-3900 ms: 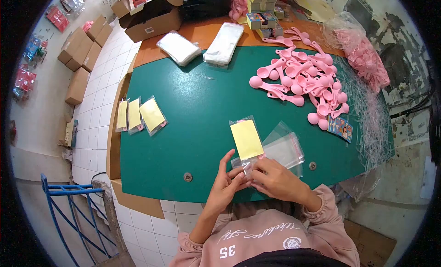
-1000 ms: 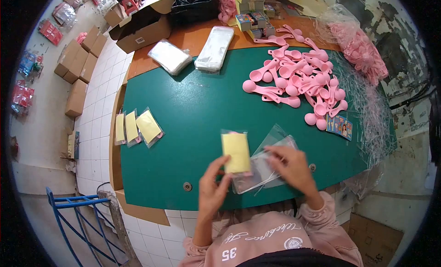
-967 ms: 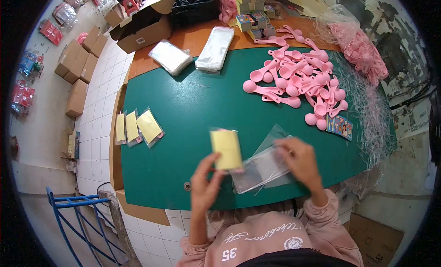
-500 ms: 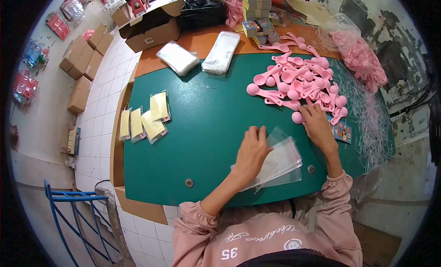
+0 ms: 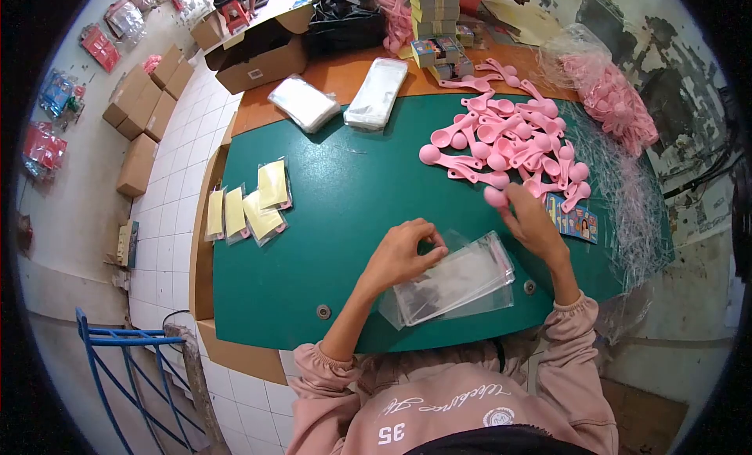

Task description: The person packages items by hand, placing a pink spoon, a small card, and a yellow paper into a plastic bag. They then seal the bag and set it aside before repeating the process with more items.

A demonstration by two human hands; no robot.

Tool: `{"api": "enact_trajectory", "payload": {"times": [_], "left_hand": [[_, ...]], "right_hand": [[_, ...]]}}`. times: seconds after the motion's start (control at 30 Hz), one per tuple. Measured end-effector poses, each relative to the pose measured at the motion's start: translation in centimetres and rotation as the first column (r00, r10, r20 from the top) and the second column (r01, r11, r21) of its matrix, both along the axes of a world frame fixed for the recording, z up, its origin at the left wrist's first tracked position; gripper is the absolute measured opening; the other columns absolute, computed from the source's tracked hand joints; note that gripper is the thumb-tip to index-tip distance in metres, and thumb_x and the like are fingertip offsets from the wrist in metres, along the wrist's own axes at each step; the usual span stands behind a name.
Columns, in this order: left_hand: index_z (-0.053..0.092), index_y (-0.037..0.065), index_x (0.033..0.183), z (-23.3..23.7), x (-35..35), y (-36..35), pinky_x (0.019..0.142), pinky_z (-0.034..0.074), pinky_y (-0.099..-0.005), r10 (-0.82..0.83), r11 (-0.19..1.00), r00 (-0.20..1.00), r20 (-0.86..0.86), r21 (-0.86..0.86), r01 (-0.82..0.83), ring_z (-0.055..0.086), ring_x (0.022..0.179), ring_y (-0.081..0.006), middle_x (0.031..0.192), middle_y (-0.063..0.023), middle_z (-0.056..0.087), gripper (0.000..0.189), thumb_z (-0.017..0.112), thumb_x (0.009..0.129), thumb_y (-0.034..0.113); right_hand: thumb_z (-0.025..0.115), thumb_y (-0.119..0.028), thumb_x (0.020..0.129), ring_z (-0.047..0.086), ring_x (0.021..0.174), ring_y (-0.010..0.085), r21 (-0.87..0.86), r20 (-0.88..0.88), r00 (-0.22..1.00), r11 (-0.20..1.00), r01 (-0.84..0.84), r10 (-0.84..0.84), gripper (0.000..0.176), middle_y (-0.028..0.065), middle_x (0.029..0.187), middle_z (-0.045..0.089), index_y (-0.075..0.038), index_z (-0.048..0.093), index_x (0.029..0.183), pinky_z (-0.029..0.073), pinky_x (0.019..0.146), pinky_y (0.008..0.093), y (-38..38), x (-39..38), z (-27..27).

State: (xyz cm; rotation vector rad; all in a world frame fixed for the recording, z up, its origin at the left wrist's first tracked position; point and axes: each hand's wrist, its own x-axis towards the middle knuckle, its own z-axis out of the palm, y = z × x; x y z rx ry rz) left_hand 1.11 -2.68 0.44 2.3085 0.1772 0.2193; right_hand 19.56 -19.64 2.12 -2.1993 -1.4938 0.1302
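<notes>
My right hand (image 5: 536, 224) is closed on a pink spoon (image 5: 494, 196), whose round bowl shows beside the fingertips, just below the pile of pink spoons (image 5: 513, 138). Several clear plastic bags (image 5: 462, 283) lie loosely stacked near the table's front edge. At their upper left corner is my left hand (image 5: 403, 255), thumb and forefinger curled close together; whether a bag edge is between them is too small to tell. Printed cards (image 5: 581, 223) lie partly behind my right hand.
Packed bags with yellow cards (image 5: 272, 185) lie at the left. Two stacks of clear bags (image 5: 376, 95) rest at the back, near a cardboard box (image 5: 262, 63) and bundled card stacks (image 5: 435, 24). Crumpled plastic (image 5: 623, 196) covers the right edge.
My right hand has drawn the spoon slightly left, away from the pile. My left hand has moved left and turned, uncovering more of the clear bags.
</notes>
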Motion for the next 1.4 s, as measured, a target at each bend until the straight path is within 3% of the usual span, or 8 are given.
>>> {"api": "enact_trajectory", "payload": {"times": [0.07, 0.27, 0.47, 0.87, 1.03, 1.2, 1.3, 1.4], "left_hand": [[0.058, 0.000, 0.081, -0.2, 0.0, 0.5, 0.069, 0.048, -0.0271, 0.007, 0.889, 0.991, -0.137, -0.453, -0.069, 0.060, 0.076, -0.0122, 0.084, -0.0079, 0.064, 0.011, 0.061, 0.080, 0.011], [0.056, -0.001, 0.089, -0.9, 0.3, 1.0, 0.070, 0.048, -0.0249, -0.003, 0.749, 0.992, -0.129, -0.657, -0.083, 0.060, 0.077, -0.0092, 0.084, -0.0084, 0.065, 0.016, 0.062, 0.081, 0.012], [0.056, -0.001, 0.093, -0.6, 0.3, 0.8, 0.068, 0.046, -0.0224, -0.071, 0.798, 0.972, -0.226, -0.597, -0.080, 0.060, 0.077, -0.0097, 0.084, -0.0062, 0.065, 0.019, 0.062, 0.081, 0.012], [0.057, -0.003, 0.101, -1.2, 0.5, 0.2, 0.076, 0.045, -0.0236, -0.156, 0.644, 0.983, -0.099, -0.764, 0.025, 0.056, 0.084, -0.0080, 0.093, -0.0046, 0.060, 0.023, 0.059, 0.084, 0.012], [0.057, -0.002, 0.103, -1.4, 0.3, 0.6, 0.076, 0.045, -0.0228, -0.109, 0.639, 0.990, -0.085, -0.769, 0.004, 0.055, 0.085, -0.0081, 0.093, -0.0042, 0.060, 0.023, 0.057, 0.085, 0.012], [0.056, -0.002, 0.104, -0.5, 0.6, -0.2, 0.074, 0.045, -0.0216, -0.060, 0.606, 0.986, -0.153, -0.791, -0.086, 0.055, 0.084, -0.0075, 0.092, -0.0041, 0.060, 0.024, 0.053, 0.088, 0.016], [0.057, -0.002, 0.102, -0.6, 0.3, 0.1, 0.071, 0.045, -0.0203, -0.005, 0.618, 0.992, -0.123, -0.780, -0.094, 0.054, 0.080, -0.0068, 0.089, -0.0033, 0.061, 0.027, 0.049, 0.090, 0.021], [0.059, -0.003, 0.100, 0.2, 0.0, 0.6, 0.069, 0.044, -0.0204, -0.214, 0.612, 0.966, -0.146, -0.791, 0.016, 0.053, 0.078, -0.0065, 0.086, -0.0034, 0.062, 0.032, 0.045, 0.092, 0.024]], "right_hand": [[0.056, -0.008, 0.080, 0.053, 0.078, 0.0273, 0.020, -0.243, 0.967, 0.997, 0.081, -0.074, 0.016, 0.0123, 0.085, 0.054, -0.002, 0.049, 0.093, 0.043, 0.067, 0.0360, -0.3, -0.8, 1.0], [0.057, -0.006, 0.080, 0.060, 0.074, 0.0215, 0.208, -0.395, 0.884, 0.961, -0.181, 0.252, 0.018, 0.0111, 0.081, 0.059, 0.001, 0.053, 0.096, 0.046, 0.067, 0.0304, -1.2, -2.2, 2.3], [0.061, -0.007, 0.077, 0.061, 0.081, 0.0169, 0.129, -0.506, 0.862, 0.990, 0.061, 0.013, 0.020, 0.0102, 0.089, 0.063, 0.001, 0.058, 0.095, 0.048, 0.070, 0.0279, -0.8, -3.6, 3.7], [0.062, -0.007, 0.075, 0.060, 0.072, 0.0197, 0.016, -0.500, 0.832, 0.963, -0.268, 0.240, 0.018, 0.0092, 0.082, 0.061, -0.002, 0.061, 0.092, 0.048, 0.067, 0.0272, 0.6, -4.0, 4.0], [0.059, -0.005, 0.077, 0.059, 0.073, 0.0150, 0.342, -0.676, 0.731, 0.918, 0.202, 0.091, 0.017, 0.0079, 0.083, 0.058, 0.000, 0.059, 0.094, 0.048, 0.065, 0.0262, 0.9, -4.5, 1.8], [0.059, -0.005, 0.080, 0.060, 0.073, 0.0122, 0.275, -0.606, 0.785, 0.960, 0.057, 0.127, 0.015, 0.0075, 0.083, 0.060, 0.001, 0.057, 0.094, 0.048, 0.066, 0.0235, 1.1, -6.2, 1.3], [0.061, 0.000, 0.076, 0.059, 0.073, 0.0100, 0.320, -0.770, 0.636, 0.897, 0.306, 0.058, 0.020, 0.0088, 0.080, 0.062, -0.002, 0.054, 0.095, 0.048, 0.066, 0.0231, 1.4, -6.7, 1.2], [0.058, -0.010, 0.082, 0.059, 0.080, 0.0136, 0.270, -0.728, 0.686, 0.923, 0.274, 0.009, 0.014, 0.0102, 0.085, 0.061, -0.001, 0.056, 0.094, 0.048, 0.071, 0.0280, 1.0, -6.7, 1.7]]}}
